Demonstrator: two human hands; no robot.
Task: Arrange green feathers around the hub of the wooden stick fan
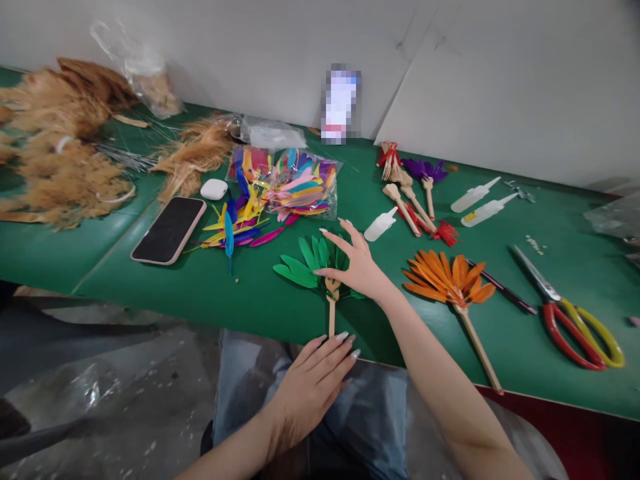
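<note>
A green feather fan (305, 261) on a wooden fork-like stick (331, 313) lies on the green table in front of me. My right hand (356, 263) is over the feathers' right side, its fingers spread, partly hiding them. At the table's front edge my left hand (317, 377) rests by the stick's lower end with its fingers stretched out flat. To the right lies an orange feather fan (445, 277) on a wooden handle. Just behind my right hand is a small white glue bottle (381, 225).
Red-yellow scissors (570, 320) and a dark pen (505, 290) lie at right. Two more glue bottles (475, 195) and wooden forks with purple feathers (425, 171) are behind. Loose feathers (240, 223), bagged feathers (305, 183), a black phone (169, 231) and dried plumes (65, 160) occupy the left.
</note>
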